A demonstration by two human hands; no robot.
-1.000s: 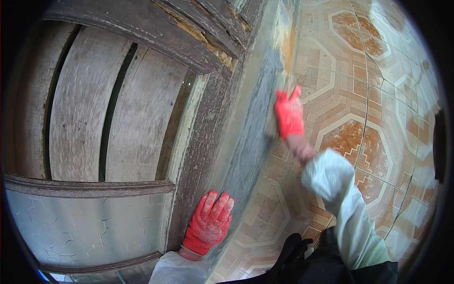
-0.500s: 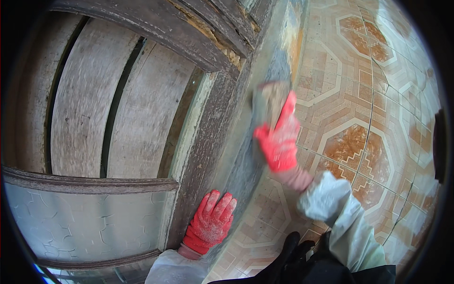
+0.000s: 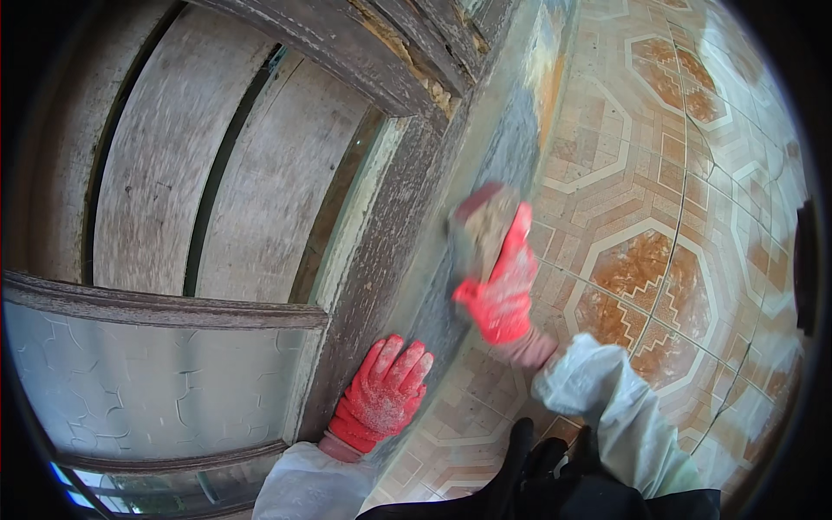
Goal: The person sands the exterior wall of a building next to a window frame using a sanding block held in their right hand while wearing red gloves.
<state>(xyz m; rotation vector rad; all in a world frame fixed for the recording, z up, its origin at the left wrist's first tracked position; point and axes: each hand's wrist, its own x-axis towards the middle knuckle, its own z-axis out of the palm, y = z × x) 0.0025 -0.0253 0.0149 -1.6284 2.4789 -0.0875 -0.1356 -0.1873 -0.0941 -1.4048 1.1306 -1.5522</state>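
Note:
My right hand (image 3: 505, 295), in a red glove, grips a worn, block-shaped hand tool (image 3: 487, 224) with a brownish end and grey-beige sides. Motion smears it, so I cannot make out its exact kind. The tool rests against the smooth grey ledge (image 3: 513, 147) that runs along the foot of a wooden frame. Lower left, my left hand (image 3: 381, 394), in a dusty red glove, lies on the near part of the ledge beside the frame. Its fingers are stretched out and nothing is in them.
Left of the ledge stands a weathered brown wooden frame (image 3: 381, 234) with peeling paint. It holds grey wooden boards (image 3: 260, 182) and a patterned glass pane (image 3: 147, 381). Patterned brown and cream floor tiles (image 3: 637, 269) lie to the right. Dark footwear (image 3: 520, 451) shows at the bottom.
My right hand has drawn the block-shaped tool nearer along the ledge. My left hand stays on the ledge, and the whole view has shifted slightly.

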